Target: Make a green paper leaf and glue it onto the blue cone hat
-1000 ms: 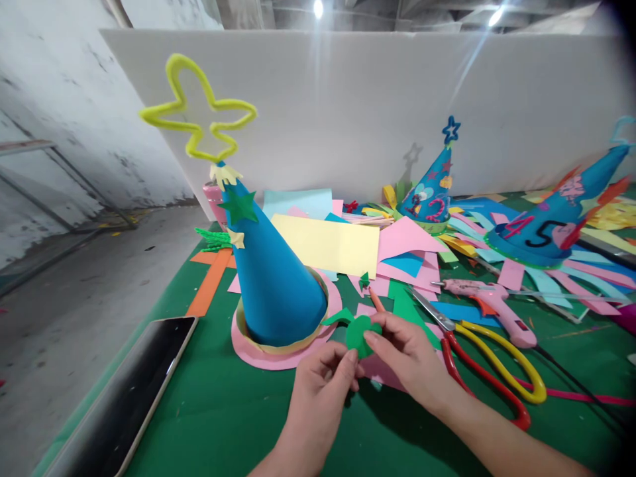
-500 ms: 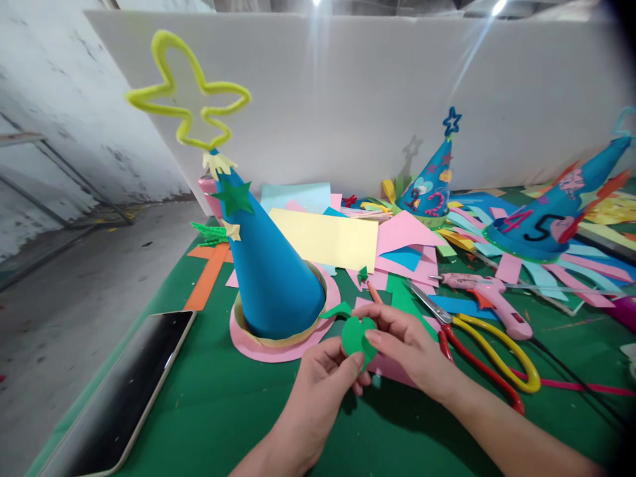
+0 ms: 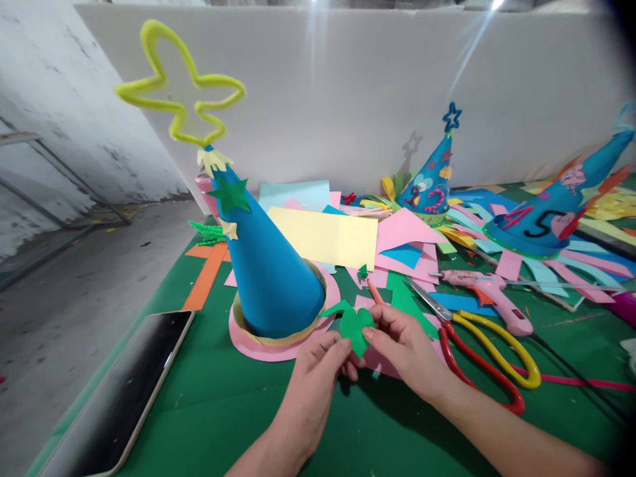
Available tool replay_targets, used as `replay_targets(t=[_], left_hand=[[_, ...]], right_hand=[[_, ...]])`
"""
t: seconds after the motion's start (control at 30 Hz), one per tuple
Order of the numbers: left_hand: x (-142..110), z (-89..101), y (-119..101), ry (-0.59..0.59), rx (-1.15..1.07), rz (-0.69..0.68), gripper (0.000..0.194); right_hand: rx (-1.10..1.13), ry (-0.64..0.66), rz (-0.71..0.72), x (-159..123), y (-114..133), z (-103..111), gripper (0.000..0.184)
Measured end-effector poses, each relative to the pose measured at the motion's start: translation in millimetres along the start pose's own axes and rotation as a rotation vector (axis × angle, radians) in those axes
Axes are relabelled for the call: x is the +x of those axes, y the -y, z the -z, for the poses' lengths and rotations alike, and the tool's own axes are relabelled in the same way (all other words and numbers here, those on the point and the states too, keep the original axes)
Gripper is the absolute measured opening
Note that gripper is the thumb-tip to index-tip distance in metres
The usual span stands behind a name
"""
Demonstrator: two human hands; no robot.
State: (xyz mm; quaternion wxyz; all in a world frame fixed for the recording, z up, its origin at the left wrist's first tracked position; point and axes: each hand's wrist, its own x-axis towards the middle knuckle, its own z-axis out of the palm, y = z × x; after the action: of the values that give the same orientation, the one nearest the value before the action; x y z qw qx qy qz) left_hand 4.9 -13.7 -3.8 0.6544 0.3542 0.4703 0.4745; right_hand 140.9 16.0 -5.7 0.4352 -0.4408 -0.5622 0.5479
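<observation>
Both my hands pinch a small green paper heart [image 3: 356, 326] just above the green table [image 3: 209, 404]. My left hand [image 3: 318, 371] grips its lower left edge with thumb and fingers. My right hand [image 3: 402, 348] holds its right edge from the other side. Directly behind the heart stands a blue cone hat [image 3: 268, 265] on a pink paper brim [image 3: 258, 344], topped with a yellow pipe-cleaner star [image 3: 179, 86] and a green star sticker.
A tablet [image 3: 124, 391] lies at the front left edge. Red-and-yellow scissors [image 3: 487, 351] and a pink glue gun [image 3: 489, 291] lie right of my hands. Coloured paper sheets [image 3: 328, 235] and two more blue hats [image 3: 432, 179] [image 3: 546, 218] stand before a white board.
The green heart has turned a little between my fingers and shifted slightly left and up. My view has dipped a bit.
</observation>
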Motion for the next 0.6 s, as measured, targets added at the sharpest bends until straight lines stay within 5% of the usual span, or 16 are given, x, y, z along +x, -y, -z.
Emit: replay_targets(t=[0.23, 0.47, 0.6], left_hand=[[0.3, 0.0, -2.6, 0.006, 0.030, -0.032, 0.013], [-0.1, -0.5, -3.6, -0.020, 0.041, -0.032, 0.015], [-0.1, 0.4, -2.8, -0.030, 0.102, -0.052, 0.015]], right_hand=[[0.043, 0.053, -0.003, -0.9, 1.5, 1.4, 0.009], [0.115, 0.007, -0.018, -1.6, -6.5, 6.0, 0.027], [0.069, 0.026, 0.000, -2.4, -3.2, 4.0, 0.017]])
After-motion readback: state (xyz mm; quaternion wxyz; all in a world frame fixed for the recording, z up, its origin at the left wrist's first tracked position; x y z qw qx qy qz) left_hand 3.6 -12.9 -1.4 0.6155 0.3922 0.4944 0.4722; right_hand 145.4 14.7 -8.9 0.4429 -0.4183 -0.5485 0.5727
